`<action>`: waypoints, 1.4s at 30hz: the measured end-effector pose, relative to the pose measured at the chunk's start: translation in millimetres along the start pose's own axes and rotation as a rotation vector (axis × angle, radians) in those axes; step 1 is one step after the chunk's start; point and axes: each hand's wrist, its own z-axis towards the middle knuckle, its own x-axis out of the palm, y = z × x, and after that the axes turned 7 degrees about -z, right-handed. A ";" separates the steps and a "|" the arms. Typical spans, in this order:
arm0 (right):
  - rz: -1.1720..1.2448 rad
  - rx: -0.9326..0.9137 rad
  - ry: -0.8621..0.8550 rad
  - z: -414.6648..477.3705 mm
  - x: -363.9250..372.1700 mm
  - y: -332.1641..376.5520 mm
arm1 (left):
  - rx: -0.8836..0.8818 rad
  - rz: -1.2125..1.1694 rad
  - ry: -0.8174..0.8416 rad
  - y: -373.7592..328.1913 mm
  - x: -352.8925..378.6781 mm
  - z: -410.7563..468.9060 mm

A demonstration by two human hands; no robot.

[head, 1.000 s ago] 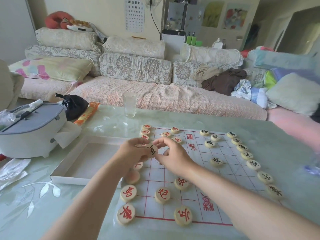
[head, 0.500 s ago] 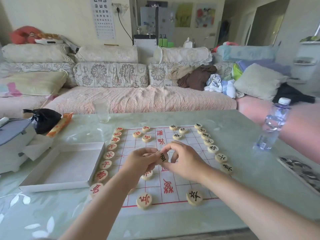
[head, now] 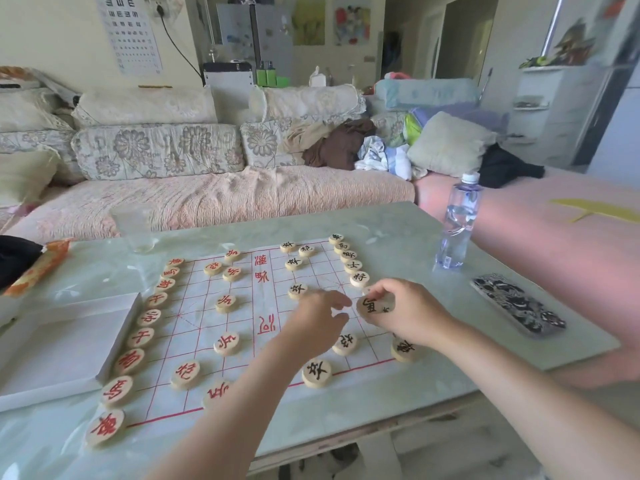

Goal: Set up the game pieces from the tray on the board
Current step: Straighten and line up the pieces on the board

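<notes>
Right hand [head: 408, 311] pinching black-marked piece [head: 372, 305], hovering over gap in right-edge row [head: 351, 263]; left hand [head: 317, 323] loosely open, empty, sitting farther inboard.

Round wooden pieces [head: 226, 344] — red left, black right — line the board [head: 194, 327]; white tray [head: 59, 344] beside.
</notes>
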 end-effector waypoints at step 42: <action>-0.155 -0.367 0.493 -1.7 93.1 141.2 | -0.030 0.331 -0.101 119.5 -110.8 -83.9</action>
